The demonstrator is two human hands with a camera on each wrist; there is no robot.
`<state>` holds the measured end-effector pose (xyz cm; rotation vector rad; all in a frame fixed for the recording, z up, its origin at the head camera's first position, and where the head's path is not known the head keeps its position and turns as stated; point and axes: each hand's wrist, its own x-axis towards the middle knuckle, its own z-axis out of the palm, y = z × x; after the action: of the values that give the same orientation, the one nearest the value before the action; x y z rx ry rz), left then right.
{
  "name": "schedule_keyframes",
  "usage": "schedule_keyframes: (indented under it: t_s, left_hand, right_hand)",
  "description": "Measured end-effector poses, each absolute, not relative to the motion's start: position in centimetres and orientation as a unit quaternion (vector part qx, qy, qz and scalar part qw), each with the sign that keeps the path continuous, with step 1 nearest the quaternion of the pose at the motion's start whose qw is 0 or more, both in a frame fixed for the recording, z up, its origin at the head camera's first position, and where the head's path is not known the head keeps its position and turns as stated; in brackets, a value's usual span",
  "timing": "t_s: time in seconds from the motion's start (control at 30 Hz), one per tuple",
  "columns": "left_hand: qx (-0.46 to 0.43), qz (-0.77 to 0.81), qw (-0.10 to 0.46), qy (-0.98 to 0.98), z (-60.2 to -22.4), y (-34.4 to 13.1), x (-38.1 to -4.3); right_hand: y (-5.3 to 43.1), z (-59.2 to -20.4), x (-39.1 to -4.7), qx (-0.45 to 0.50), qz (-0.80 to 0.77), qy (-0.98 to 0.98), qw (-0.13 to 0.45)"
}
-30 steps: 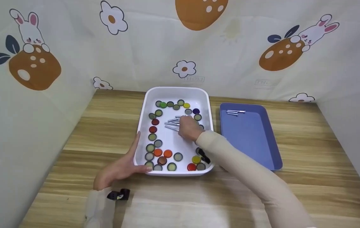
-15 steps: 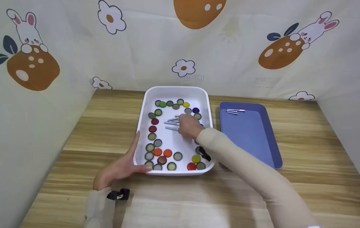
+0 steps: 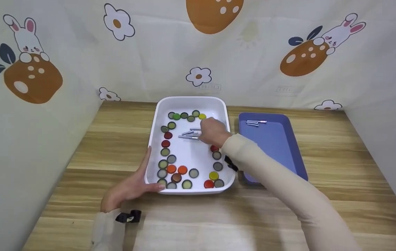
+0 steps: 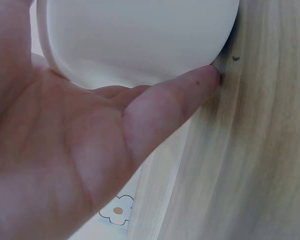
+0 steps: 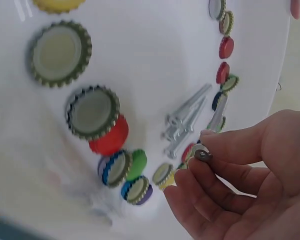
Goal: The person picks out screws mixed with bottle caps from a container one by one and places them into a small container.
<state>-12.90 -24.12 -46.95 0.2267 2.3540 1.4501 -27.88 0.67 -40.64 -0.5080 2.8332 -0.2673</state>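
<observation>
Inside the white tray [image 3: 193, 153], my right hand [image 3: 213, 132] pinches a silver screw [image 5: 219, 114] between thumb and fingers, its round head [image 5: 203, 156] toward the palm. Close beside that hand lies a small pile of silver screws [image 5: 187, 117] on the tray floor. My left hand [image 3: 131, 186] grips the tray's near left corner, its thumb over the front rim and the fingers along the outer wall. Loose bottle caps [image 3: 182, 169] in red, orange, green, yellow and grey line the tray's edges; the right hand and forearm hide some of them.
To the right stands a shallow blue tray [image 3: 271, 143] with several silver screws [image 3: 256, 122] near its back left. Both trays rest on a wood-grain table [image 3: 93, 146]. A printed cloth [image 3: 163, 62] walls the back and sides. The right sleeve crosses over the blue tray's near part.
My right hand has shifted slightly up and to the right, away from the screw pile, uncovering some caps on the tray's right side. The left hand keeps its grip on the corner.
</observation>
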Motion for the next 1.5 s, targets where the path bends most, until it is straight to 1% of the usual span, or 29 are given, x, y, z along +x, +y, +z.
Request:
schedule_keyframes:
  t_s: [0.27,0.5,0.8,1.03,1.33,1.5]
  left_hand:
    - [0.092,0.519,0.171,0.832,-47.2,-24.1,-12.9]
    - [0.096,0.522,0.172,0.829,-47.1,-24.0,-13.1]
    - [0.087,0.519,0.178,0.831,-47.1,-24.0,-13.1]
    - [0.102,0.521,0.171,0.830,-47.2,-24.1,-13.1]
    - [0.089,0.514,0.174,0.835,-47.2,-24.1,-13.0]
    - [0.099,0.510,0.168,0.837,-47.2,-24.1,-13.0]
  right_hand:
    - [2.0,-40.2,-28.3,-0.214,-0.068,0.970,0.098]
    - [2.9,-39.8,-28.7,-0.219,-0.027,0.972,0.078]
    - [4.3,-39.9,-29.5,-0.227,-0.063,0.970,0.058]
    - [5.9,-39.9,-30.0,-0.221,-0.081,0.971,0.037]
    - [8.4,-40.3,-30.6,-0.230,-0.074,0.969,-0.040]
    - [9.5,-40.8,-31.0,-0.223,-0.087,0.969,-0.061]
